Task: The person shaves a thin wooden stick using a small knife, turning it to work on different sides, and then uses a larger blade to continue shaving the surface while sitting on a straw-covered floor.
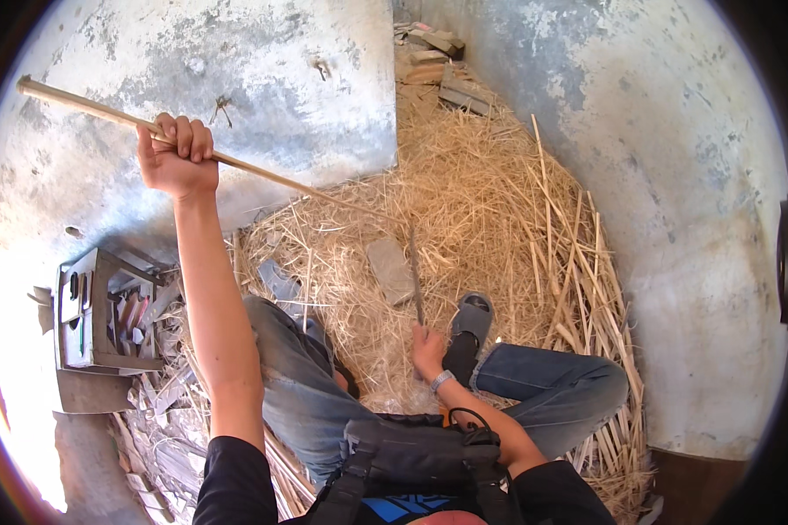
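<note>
My left hand (178, 157) is raised at the upper left, its fingers wrapped round a long pale stick (276, 180). The stick slants from the far left down toward the middle of the straw. Low in the middle, between my bent legs, my right hand (428, 352) is closed on a dark narrow blade-like tool (416, 276) that points away from me. The tool's far tip is close to the stick's lower end; I cannot tell whether they touch. Left of the tool lies a flat grey block (391, 271) on the straw (464, 192).
Several long stalks (562, 254) lean along the right wall (674, 219). A wooden box-like stand (83, 306) with odds and ends is at the left. Bricks (464, 92) are piled at the back. A grey sandal (473, 317) is on my right foot.
</note>
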Demonstrator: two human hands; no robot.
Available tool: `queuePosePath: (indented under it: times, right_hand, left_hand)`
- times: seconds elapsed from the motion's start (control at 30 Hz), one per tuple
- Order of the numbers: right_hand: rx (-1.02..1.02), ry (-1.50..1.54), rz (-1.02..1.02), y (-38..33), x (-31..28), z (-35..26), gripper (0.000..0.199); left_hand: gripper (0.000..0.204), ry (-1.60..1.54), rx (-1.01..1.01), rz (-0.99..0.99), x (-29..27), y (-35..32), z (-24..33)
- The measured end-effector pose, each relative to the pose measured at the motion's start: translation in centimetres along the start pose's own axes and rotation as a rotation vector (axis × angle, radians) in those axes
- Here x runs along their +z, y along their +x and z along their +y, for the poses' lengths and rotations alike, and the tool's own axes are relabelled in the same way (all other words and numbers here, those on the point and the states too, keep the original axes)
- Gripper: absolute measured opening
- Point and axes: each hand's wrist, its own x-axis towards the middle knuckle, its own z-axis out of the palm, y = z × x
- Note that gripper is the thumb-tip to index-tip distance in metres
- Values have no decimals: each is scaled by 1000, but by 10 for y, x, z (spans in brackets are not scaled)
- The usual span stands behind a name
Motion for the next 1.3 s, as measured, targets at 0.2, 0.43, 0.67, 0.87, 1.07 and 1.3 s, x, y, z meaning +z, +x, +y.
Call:
queuePosePath:
  times: [0.2, 0.43, 0.67, 0.87, 1.07, 1.3]
  right_hand:
    - [118, -107, 125, 16, -2, 58, 49]
    - [291, 440, 522, 88, -51, 23, 50]
    - [334, 806, 399, 63, -60, -39, 43]
    - [71, 309, 157, 25, -6, -18, 37]
    - [17, 124, -161, -13, 13, -40, 47]
    - [-38, 8, -172, 30, -2, -55, 46]
  left_hand:
    - [53, -109, -77, -184, -7, 1, 14]
    - [55, -288, -157, -375, -19, 6, 7]
    - [60, -86, -176, -324, 10, -12, -32]
    - [61, 166, -139, -184, 54, -38, -77]
    - [62, 319, -26, -88, 69, -50, -81]
    - [60, 397, 112, 117, 80, -52, -99]
